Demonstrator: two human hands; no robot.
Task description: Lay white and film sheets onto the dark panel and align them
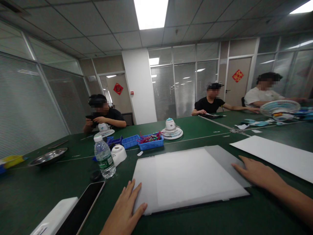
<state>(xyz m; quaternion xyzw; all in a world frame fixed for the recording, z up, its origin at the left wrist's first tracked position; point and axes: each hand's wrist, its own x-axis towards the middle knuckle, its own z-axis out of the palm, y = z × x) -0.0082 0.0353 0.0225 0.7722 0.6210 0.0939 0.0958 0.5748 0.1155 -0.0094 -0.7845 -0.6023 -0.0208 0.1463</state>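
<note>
A flat stack of white, partly translucent sheets (186, 178) lies on the green table in front of me, with a dark layer showing along its near edge. My left hand (127, 205) rests at the stack's left edge, fingers spread. At the right edge, my right hand (256, 173) lies with its fingers stretched over a greyish translucent sheet (221, 158). Neither hand grips anything. Farther right is a separate large white sheet (276, 153), apart from the stack.
Left of the stack are a water bottle (104, 158), a phone (81, 209), a white box (57, 215) and a metal dish (49, 156). Beyond it stand a blue bin of wires (151, 142) and a white fan part (171, 130). Several people sit across the green table (117, 189).
</note>
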